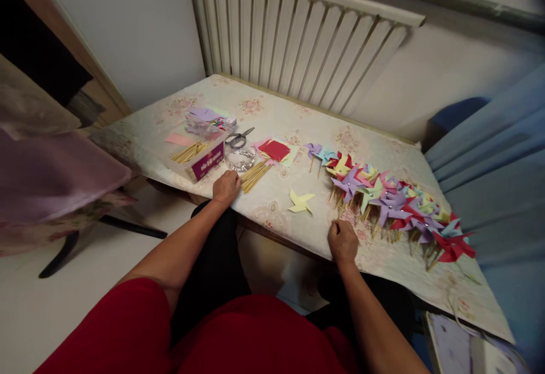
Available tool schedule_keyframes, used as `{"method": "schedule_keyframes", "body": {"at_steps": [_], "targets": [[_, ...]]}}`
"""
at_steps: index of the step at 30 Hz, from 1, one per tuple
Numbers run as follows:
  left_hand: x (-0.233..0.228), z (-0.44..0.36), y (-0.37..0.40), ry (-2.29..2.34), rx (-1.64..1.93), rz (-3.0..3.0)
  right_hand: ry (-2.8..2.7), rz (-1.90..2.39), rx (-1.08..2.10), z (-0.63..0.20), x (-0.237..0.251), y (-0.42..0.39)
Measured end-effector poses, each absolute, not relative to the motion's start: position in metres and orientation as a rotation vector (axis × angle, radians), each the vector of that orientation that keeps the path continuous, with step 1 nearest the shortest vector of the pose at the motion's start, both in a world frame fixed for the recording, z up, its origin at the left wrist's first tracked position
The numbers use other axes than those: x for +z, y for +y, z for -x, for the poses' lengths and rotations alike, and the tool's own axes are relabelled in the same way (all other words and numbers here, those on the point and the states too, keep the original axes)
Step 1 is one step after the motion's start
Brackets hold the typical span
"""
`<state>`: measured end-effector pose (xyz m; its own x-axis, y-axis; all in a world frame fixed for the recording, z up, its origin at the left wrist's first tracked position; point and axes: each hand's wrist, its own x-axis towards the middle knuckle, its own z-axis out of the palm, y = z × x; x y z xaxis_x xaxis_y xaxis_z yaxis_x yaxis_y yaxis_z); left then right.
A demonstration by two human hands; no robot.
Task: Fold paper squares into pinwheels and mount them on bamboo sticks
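My left hand (227, 187) rests in a loose fist at the table's front edge, with nothing showing in it. Just right of it lies a bundle of thin wooden sticks (254, 176). My right hand (343, 242), also curled into a fist, rests on the front edge farther right. Between the hands, a pale yellow paper pinwheel (301, 201) lies flat without a stick. Many finished pinwheels (392, 204) on sticks, in purple, red, yellow and blue, lie in a row beyond my right hand. Behind the sticks sits a stack of coloured paper squares (275, 150).
A clear plastic box (196, 161) with a purple label holds more sticks at the left. Scissors (239, 138) lie near a round clear dish (240, 159) of small shiny pieces. Folded papers (206, 116) sit behind the box. A radiator (293, 39) lines the wall; a blue curtain (498, 164) hangs right.
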<state>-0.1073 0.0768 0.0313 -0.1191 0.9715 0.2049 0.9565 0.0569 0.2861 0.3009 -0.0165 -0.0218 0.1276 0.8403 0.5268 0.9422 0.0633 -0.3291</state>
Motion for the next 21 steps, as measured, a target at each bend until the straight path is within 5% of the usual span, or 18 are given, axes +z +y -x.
{"method": "schedule_keyframes", "body": {"at_steps": [21], "targets": [[0.030, 0.090, 0.079, 2.091, 0.443, -2.277, -1.740, 1.782, -0.229, -0.300, -0.020, -0.016]]}}
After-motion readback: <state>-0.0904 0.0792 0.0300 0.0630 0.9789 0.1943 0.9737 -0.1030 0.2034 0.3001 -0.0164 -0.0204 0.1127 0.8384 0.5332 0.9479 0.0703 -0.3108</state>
